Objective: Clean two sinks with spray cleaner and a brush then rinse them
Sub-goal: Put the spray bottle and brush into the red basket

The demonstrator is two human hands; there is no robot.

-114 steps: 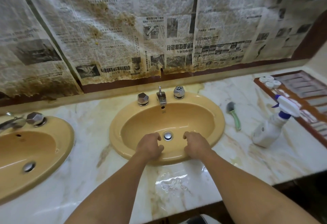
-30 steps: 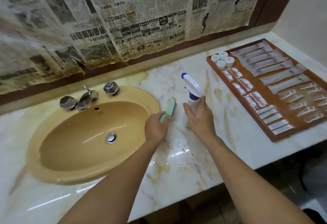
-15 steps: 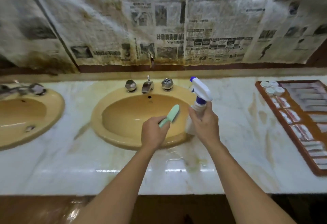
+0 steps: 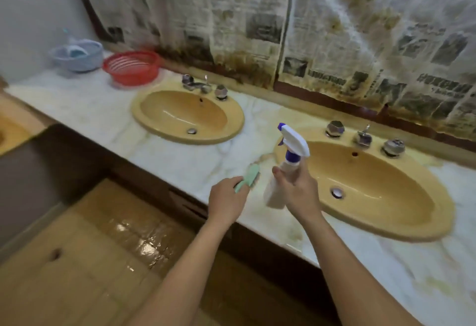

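Observation:
Two yellow oval sinks are set in a marble counter: the left sink farther off, the right sink close by. My left hand grips the handle of a green brush, held over the counter's front edge between the sinks. My right hand holds a white spray bottle by its neck, its blue-tipped nozzle pointing left, at the right sink's left rim. Both sinks have chrome taps behind them.
A red plastic basket and a pale blue basket stand at the counter's far left end. Stained newspaper covers the wall behind. A wet tiled floor lies below the counter's front edge.
My view has swung left, bringing the left sink and the baskets into sight. Both hands, with brush and bottle, have shifted from over the right sink to its left rim.

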